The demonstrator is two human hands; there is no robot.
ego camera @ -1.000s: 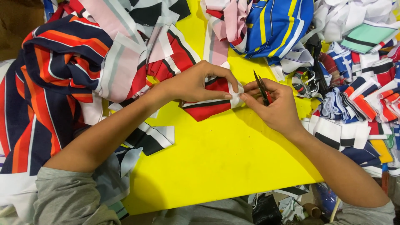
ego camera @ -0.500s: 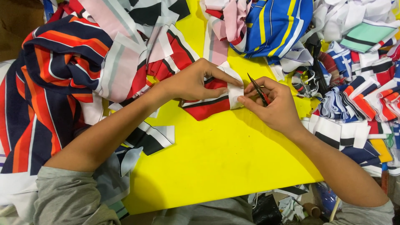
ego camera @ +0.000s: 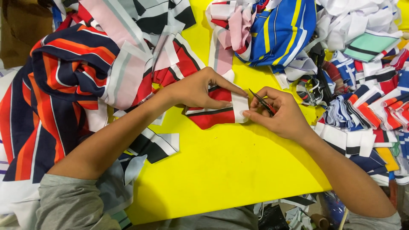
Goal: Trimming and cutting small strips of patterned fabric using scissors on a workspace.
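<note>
The left hand (ego camera: 200, 90) lay flat and closed down on a red, white and black striped fabric piece (ego camera: 213, 113), its fingers pressing the cloth against the yellow bench (ego camera: 221, 170) and its fingertips reaching the white end of the piece. The right hand (ego camera: 279, 115) was just right of that white end, curled shut around small thread snips (ego camera: 262, 101) with a red grip, the dark blades pointing up and left, toward the edge of the piece. The fabric piece sat on the bench near its middle, touching both hands. Left of the piece spread a large heap of navy, orange and red striped cloth (ego camera: 55, 93), partly under the left forearm. Beyond the piece, at the far side of the bench, lay a blue and yellow striped bundle (ego camera: 281, 30). Right of the piece, past the right hand, stood stacks of folded striped collar pieces (ego camera: 362, 115) in red, white and navy.
</note>
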